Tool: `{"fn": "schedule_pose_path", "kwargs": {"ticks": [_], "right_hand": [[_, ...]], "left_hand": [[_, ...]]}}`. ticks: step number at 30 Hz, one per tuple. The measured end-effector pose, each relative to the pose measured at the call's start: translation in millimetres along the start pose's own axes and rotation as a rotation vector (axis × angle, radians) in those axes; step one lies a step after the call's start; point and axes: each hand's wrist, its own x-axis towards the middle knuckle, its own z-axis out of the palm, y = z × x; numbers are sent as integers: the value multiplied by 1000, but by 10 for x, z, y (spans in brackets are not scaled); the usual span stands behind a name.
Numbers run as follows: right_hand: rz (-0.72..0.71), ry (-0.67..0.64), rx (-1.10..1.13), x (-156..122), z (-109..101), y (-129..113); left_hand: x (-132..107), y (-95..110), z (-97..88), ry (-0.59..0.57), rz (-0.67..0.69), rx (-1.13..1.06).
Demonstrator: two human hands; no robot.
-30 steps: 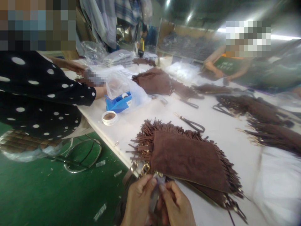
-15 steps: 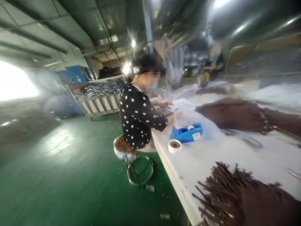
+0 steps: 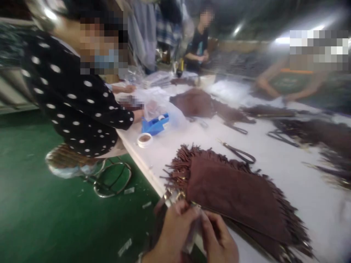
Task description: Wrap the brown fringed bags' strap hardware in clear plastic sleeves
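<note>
A brown suede fringed bag lies flat on the white table in front of me. At its near corner, over the table's edge, my left hand and my right hand meet, fingers pinched together on a small clear plastic piece next to the bag's gold clasp. A brown strap hangs down below my hands. The picture is blurred, so the piece's exact shape is unclear.
A person in a black polka-dot top sits on a stool at the left. A blue tape dispenser, a tape roll, loose straps and more brown fringed bags lie on the table. Other people work at the far side. Green floor lies left.
The view swung up and left to the room half a second ago and has dropped back to the table. My hands are again in view, pinching at the bag's corner as before.
</note>
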Motion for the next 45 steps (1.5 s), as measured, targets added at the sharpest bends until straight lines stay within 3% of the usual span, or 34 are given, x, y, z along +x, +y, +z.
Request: {"fn": "schedule_pose_path", "kwargs": {"ticks": [5, 10, 19, 22, 28, 39, 41, 45], "right_hand": [[-39, 66, 184, -39, 49, -64], [-57, 72, 231, -67, 88, -47], [40, 51, 144, -104, 135, -21], [-65, 111, 115, -112, 170, -14], [-459, 279, -26, -149, 277, 5], [-761, 323, -511, -137, 309, 374], [-776, 332, -570, -138, 297, 385], [-764, 337, -575, -180, 277, 346]], "left_hand": [[106, -139, -90, -38, -7, 25], [99, -127, -108, -30, 15, 47], [56, -76, -72, 114, 27, 254], [30, -102, -95, 90, 79, 319], [-2, -182, -127, 85, 190, 456], [-184, -82, -186, -48, 366, 619], [-145, -46, -226, -92, 321, 587], [22, -76, -302, -160, 96, 289]]}}
